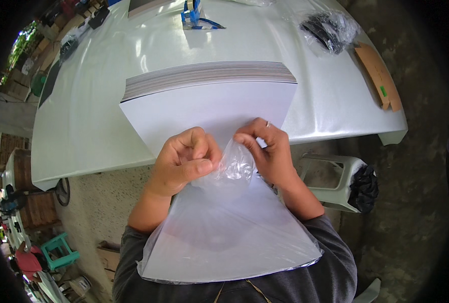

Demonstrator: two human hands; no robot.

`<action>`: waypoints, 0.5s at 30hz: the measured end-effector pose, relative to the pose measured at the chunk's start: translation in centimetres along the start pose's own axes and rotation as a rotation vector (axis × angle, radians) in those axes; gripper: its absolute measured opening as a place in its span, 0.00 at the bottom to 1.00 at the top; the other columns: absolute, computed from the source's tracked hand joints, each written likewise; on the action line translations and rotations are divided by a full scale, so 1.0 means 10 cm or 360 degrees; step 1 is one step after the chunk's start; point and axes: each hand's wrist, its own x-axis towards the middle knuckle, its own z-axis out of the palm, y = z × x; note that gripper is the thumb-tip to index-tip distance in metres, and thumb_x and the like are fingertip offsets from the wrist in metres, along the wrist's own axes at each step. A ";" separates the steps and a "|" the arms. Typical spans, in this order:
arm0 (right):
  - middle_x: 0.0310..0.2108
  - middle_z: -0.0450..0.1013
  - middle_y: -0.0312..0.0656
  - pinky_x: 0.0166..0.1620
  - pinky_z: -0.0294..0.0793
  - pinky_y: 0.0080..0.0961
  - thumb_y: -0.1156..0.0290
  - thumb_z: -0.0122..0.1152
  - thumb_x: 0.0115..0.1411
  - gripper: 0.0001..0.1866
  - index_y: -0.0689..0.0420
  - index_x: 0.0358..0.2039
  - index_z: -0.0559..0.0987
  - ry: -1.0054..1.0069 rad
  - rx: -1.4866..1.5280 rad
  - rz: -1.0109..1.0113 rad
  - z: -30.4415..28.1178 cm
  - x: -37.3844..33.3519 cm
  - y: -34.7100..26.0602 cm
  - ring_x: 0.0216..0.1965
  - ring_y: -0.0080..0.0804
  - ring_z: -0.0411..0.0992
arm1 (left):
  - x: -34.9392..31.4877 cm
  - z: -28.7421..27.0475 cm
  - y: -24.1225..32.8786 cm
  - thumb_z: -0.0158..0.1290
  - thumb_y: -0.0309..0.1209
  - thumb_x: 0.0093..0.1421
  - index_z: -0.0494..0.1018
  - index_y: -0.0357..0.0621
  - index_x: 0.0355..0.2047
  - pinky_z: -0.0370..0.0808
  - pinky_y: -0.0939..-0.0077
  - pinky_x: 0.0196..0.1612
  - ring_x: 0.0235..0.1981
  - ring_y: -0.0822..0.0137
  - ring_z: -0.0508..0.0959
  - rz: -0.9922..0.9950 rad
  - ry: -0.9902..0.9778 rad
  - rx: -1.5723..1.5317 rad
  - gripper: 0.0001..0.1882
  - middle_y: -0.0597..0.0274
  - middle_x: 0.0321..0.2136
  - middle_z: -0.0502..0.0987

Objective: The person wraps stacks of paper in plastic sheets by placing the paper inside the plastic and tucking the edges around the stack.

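A clear plastic bag (236, 166) with a flat white panel (229, 237) inside rests tilted against my chest. Its loose end bunches up between my hands. My left hand (186, 159) is closed, thumb and curled fingers at the left side of the bunched plastic. With thumb and forefinger, my right hand (267, 149) pinches the top of the same film and pulls it up a little. Just beyond both hands, a thick stack of white boards (209, 98) sits at the table's near edge, its layered side facing away from me.
The stack stands on a table with a pale glossy cover (93, 126). A blue tape dispenser (193, 17) is at the far side. At the right lie a plastic-wrapped black bundle (325, 31) and a brown cardboard piece (377, 76). A white stool (330, 179) with a black bag stands right.
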 end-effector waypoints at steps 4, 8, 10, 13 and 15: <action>0.19 0.68 0.35 0.26 0.64 0.15 0.74 0.54 0.54 0.05 0.62 0.24 0.72 0.0037 0.0403 0.0154 -0.04 -0.01 -0.01 0.21 0.19 0.64 | 0.00 0.14 0.04 0.52 0.29 0.53 0.65 0.41 0.26 0.63 0.88 0.26 0.23 0.80 0.65 -0.0328 0.0252 -0.0082 0.08 0.67 0.24 0.66; 0.20 0.67 0.33 0.22 0.62 0.12 0.73 0.54 0.54 0.05 0.61 0.28 0.71 -0.0163 0.1160 0.0491 -0.02 -0.04 -0.08 0.18 0.13 0.61 | -0.05 0.08 0.03 0.52 0.31 0.54 0.67 0.39 0.24 0.61 0.89 0.24 0.20 0.82 0.63 -0.0547 0.0015 0.0543 0.09 0.72 0.19 0.66; 0.20 0.67 0.32 0.21 0.60 0.12 0.74 0.56 0.53 0.05 0.60 0.29 0.71 -0.0248 0.1366 0.0588 0.04 -0.07 -0.03 0.17 0.12 0.60 | -0.01 0.07 0.02 0.51 0.31 0.54 0.68 0.38 0.23 0.60 0.89 0.24 0.20 0.83 0.62 -0.0390 0.0174 0.0534 0.09 0.72 0.19 0.66; 0.18 0.67 0.29 0.21 0.57 0.11 0.74 0.60 0.49 0.07 0.58 0.30 0.72 -0.0787 0.1439 0.0735 0.00 -0.09 -0.10 0.17 0.11 0.59 | 0.04 0.05 0.05 0.49 0.33 0.56 0.68 0.38 0.23 0.60 0.89 0.23 0.20 0.82 0.63 -0.0150 0.0354 0.0603 0.10 0.70 0.19 0.67; 0.18 0.67 0.31 0.25 0.60 0.14 0.71 0.61 0.49 0.07 0.60 0.26 0.74 -0.1110 0.1057 0.0497 -0.01 -0.11 -0.05 0.21 0.13 0.61 | 0.02 -0.02 0.06 0.46 0.35 0.58 0.68 0.39 0.24 0.62 0.88 0.23 0.20 0.81 0.66 -0.0060 0.0412 0.0280 0.12 0.68 0.20 0.68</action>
